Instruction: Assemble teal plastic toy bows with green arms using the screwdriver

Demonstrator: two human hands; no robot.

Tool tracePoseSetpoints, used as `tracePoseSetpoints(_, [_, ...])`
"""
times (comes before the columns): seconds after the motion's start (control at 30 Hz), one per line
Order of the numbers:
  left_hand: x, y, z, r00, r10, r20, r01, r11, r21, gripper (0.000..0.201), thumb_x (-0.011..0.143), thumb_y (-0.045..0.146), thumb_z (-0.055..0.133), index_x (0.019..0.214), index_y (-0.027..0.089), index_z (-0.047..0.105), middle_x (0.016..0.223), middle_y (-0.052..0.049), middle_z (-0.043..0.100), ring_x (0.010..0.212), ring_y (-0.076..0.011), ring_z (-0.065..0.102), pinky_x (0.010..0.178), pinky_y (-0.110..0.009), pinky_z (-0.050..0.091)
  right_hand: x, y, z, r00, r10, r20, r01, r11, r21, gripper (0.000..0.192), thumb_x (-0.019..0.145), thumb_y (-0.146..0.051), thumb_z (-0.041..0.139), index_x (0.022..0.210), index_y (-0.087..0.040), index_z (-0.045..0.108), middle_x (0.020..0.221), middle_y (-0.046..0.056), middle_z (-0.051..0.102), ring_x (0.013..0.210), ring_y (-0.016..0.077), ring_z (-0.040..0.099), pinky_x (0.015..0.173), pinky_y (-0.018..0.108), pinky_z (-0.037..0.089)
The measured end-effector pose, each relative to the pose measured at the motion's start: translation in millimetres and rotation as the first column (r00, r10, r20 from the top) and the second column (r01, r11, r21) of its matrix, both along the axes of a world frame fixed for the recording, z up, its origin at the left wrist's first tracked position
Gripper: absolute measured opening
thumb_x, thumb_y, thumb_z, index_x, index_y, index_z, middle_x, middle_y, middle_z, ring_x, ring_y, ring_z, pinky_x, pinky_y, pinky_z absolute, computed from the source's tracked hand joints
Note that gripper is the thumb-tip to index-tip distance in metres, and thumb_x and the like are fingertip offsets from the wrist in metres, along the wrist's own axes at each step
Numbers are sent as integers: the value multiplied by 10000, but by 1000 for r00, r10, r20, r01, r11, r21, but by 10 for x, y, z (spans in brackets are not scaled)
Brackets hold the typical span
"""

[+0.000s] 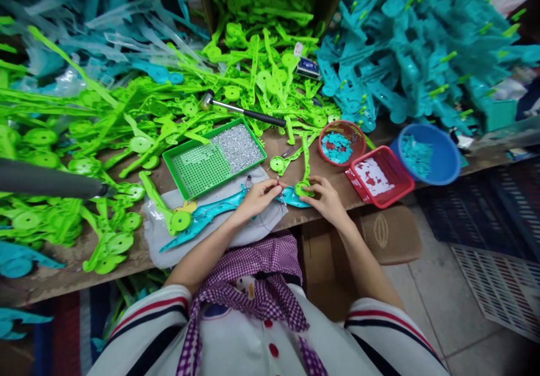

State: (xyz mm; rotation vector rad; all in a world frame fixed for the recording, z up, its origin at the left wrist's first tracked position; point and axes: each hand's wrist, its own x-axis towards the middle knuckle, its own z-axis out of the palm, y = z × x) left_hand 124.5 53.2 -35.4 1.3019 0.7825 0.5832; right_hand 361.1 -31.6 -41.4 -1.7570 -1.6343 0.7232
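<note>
The teal plastic piece (219, 210) lies on a grey cloth (253, 232) at the near edge of the table (139, 258), running from lower left up toward the two hands. It looks like a thin, flat moulded part, long and slightly curved, probably light and stiff along its length but with some flex at its narrow ends; the glossy surface may be slippery, so a pinch across its width near the middle, where the hands meet, seems the safest hold. The left hand (255, 199) presses its fingers closed on the piece, pinching something small and dark at its edge that is too small to name. The right hand (324, 199) clamps the piece's right end together with the round end of a green plastic part (304, 182) lying over it. Just beyond the hands sit a green tray (192, 168) of tiny silvery bits, a hammer (244, 110), a round red basket (341, 143), a square red basket (379, 176) and a blue bowl (439, 154).
</note>
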Motion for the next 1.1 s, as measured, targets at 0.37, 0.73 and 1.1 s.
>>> tracePoseSetpoints(0.37, [508, 108, 225, 951, -81, -298, 197, 903, 382, 132, 849, 95, 598, 869, 195, 680, 1127, -146, 690, 1226, -329, 544, 1126, -510, 332, -97, -25, -14, 993, 0, 122, 0, 1000, 5, 326, 901, -530, 618, 1030, -251, 727, 1318, 122, 659, 1236, 307, 626, 1073, 551, 461])
tracePoseSetpoints(0.73, [329, 15, 323, 999, 30, 33, -32, 998, 60, 261, 943, 359, 607, 1079, 191, 753, 1031, -93, 678, 913, -194, 635, 877, -366, 524, -393, -115, 452, 954, -211, -215, 231, 970, 73, 371, 911, -505, 609, 1215, -306, 682, 1303, 85, 682, 1205, 264, 653, 1042, 483, 533])
tracePoseSetpoints(1.1, [302, 134, 187, 955, 196, 224, -125, 947, -295, 405, 725, 442, 834, 1013, 167, 762, 753, -4, 666, 675, -95, 587, 661, -232, 474, -649, 46, 324, 856, -116, -503, 65, 991, -119, 350, 833, -561, 689, 841, -213, 726, 767, 22, 730, 718, 178, 681, 714, 336, 581])
